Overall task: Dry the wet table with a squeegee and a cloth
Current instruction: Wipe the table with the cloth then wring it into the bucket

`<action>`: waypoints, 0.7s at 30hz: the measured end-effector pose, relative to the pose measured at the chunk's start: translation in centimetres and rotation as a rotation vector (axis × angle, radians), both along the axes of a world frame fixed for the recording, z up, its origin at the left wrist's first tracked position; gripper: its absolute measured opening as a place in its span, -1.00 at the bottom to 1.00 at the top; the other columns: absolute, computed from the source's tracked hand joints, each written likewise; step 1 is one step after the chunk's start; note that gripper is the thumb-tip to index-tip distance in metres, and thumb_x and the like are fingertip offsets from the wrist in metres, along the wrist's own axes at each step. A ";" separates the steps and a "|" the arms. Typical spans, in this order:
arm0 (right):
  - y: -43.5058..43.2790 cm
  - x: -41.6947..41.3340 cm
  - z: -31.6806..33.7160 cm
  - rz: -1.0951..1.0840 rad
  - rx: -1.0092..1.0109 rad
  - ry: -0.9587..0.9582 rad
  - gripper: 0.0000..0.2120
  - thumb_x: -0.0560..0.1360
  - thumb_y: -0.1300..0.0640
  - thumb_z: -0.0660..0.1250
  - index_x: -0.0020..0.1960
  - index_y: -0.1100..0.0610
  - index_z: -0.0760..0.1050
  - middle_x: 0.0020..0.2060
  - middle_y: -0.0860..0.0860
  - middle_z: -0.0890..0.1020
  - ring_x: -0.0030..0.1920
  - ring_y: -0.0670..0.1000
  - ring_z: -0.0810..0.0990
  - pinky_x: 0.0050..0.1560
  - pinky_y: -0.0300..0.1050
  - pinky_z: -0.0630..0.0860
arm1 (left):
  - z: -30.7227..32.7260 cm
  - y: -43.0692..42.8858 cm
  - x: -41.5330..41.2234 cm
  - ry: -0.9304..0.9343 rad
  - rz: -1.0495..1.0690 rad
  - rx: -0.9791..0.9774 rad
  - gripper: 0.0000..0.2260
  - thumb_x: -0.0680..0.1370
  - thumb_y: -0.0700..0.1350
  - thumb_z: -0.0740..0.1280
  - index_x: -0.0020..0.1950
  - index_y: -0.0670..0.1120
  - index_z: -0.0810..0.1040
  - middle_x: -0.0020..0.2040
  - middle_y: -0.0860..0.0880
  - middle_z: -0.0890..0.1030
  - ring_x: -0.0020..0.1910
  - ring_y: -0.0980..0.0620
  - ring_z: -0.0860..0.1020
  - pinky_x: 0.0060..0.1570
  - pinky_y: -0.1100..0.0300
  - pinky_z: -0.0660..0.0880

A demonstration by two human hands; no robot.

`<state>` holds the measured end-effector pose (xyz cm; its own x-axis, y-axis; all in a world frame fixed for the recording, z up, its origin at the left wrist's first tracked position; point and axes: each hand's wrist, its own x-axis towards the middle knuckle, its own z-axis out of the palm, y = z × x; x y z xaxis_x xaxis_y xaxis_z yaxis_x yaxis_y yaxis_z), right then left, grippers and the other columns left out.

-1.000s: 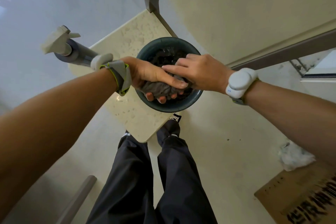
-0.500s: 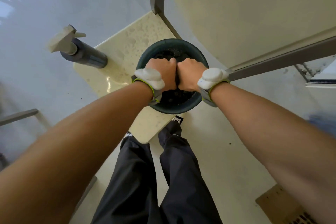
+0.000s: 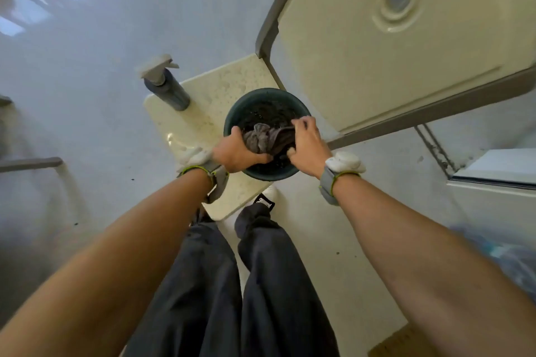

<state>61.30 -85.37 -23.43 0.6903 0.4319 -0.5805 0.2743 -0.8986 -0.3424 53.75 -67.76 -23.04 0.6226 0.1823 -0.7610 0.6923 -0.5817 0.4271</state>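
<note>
Gripping the crumpled grey cloth [image 3: 268,138] with both hands here: wrapping the left grip [image 3: 237,151] round its left end and clenching the right grip [image 3: 307,148] on its right end. Holding it bunched up over the near half of a dark green bowl [image 3: 236,113], with something dark inside, can't really tell what. Wearing grey wrist bands [image 3: 329,182] with white pods on both arms. Resting that bowl on the right edge of a small cream worktop [image 3: 208,95], beading with water drops pretty much all over. Sharing the worktop with a dark spray bottle [image 3: 168,90], standing upright at the far-left corner, apart from the bowl. Sitting just beside a bigger cream table [image 3: 406,38] off to the far right. Standing in dark trousers [image 3: 232,284] at the near end of the worktop, on a pale floor [image 3: 87,95].
</note>
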 end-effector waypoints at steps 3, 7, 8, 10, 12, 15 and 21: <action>2.0 -3.1 4.3 -0.289 0.245 -0.111 -0.70 0.52 0.26 0.29 0.24 0.12 0.48 0.25 0.07 0.40 0.09 0.09 0.56 0.19 0.02 0.52 | 3.8 2.8 -4.2 0.004 0.201 -0.187 -0.19 0.14 0.36 0.55 0.20 -0.03 0.36 -0.01 0.00 0.63 -0.08 0.01 0.64 -0.13 0.12 0.62; 6.0 -6.6 8.6 -0.485 0.301 0.012 -0.85 0.56 0.23 0.27 0.11 0.12 0.52 0.14 0.11 0.54 0.02 0.02 0.52 0.14 -0.10 0.47 | 8.0 7.0 -11.1 0.001 0.384 -0.239 -0.15 0.08 0.44 0.52 0.12 -0.11 0.43 -0.22 -0.04 0.69 -0.33 0.09 0.63 -0.30 0.19 0.60; 6.7 -7.6 9.2 -0.395 0.229 0.094 -0.86 0.57 0.20 0.26 0.12 0.13 0.53 0.14 0.12 0.56 0.05 0.06 0.54 0.10 -0.12 0.45 | 8.5 8.1 -12.9 -0.024 0.422 -0.257 -0.14 0.08 0.45 0.52 0.09 -0.16 0.48 -0.27 -0.04 0.69 -0.39 0.08 0.61 -0.33 0.20 0.58; 9.3 -10.0 10.5 -0.158 0.076 0.196 -0.85 0.60 0.15 0.23 0.08 0.14 0.55 0.10 0.14 0.62 0.11 0.15 0.57 0.05 -0.10 0.43 | 10.4 11.1 -17.0 -0.061 0.507 -0.255 -0.18 0.13 0.46 0.50 0.01 -0.22 0.56 -0.34 -0.04 0.67 -0.44 0.06 0.57 -0.33 0.16 0.56; 12.8 -12.8 11.5 0.025 -0.020 0.209 -0.83 0.61 0.11 0.18 -0.03 0.14 0.52 0.01 0.15 0.64 0.08 0.20 0.60 -0.05 -0.08 0.42 | 12.8 14.5 -21.2 -0.089 0.580 -0.291 -0.33 0.24 0.41 0.47 -0.10 -0.21 0.61 -0.37 -0.05 0.64 -0.46 0.04 0.54 -0.39 0.21 0.52; 20.6 -19.3 13.4 0.323 -0.140 0.151 -0.78 0.63 0.11 0.11 0.04 0.16 0.51 0.09 0.15 0.60 0.15 0.20 0.57 -0.02 -0.11 0.40 | 15.8 21.0 -29.7 -0.172 0.788 -0.309 -0.49 0.37 0.31 0.45 -0.17 -0.18 0.63 -0.42 -0.03 0.61 -0.51 0.05 0.51 -0.48 0.29 0.44; 34.0 -31.4 17.3 0.706 -0.195 0.020 -0.72 0.61 0.09 0.15 0.28 0.08 0.47 0.24 0.09 0.58 0.21 0.12 0.55 0.15 -0.13 0.45 | 21.3 30.7 -43.9 -0.349 1.078 -0.255 -0.47 0.34 0.32 0.45 -0.12 -0.17 0.66 -0.34 -0.08 0.64 -0.43 0.01 0.57 -0.33 0.16 0.56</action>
<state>29.90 -51.41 -6.09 0.2742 0.6573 -0.7020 0.8058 -0.5555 -0.2054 9.88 -37.11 -1.75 0.4210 0.6119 -0.6695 0.5977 0.3680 0.7122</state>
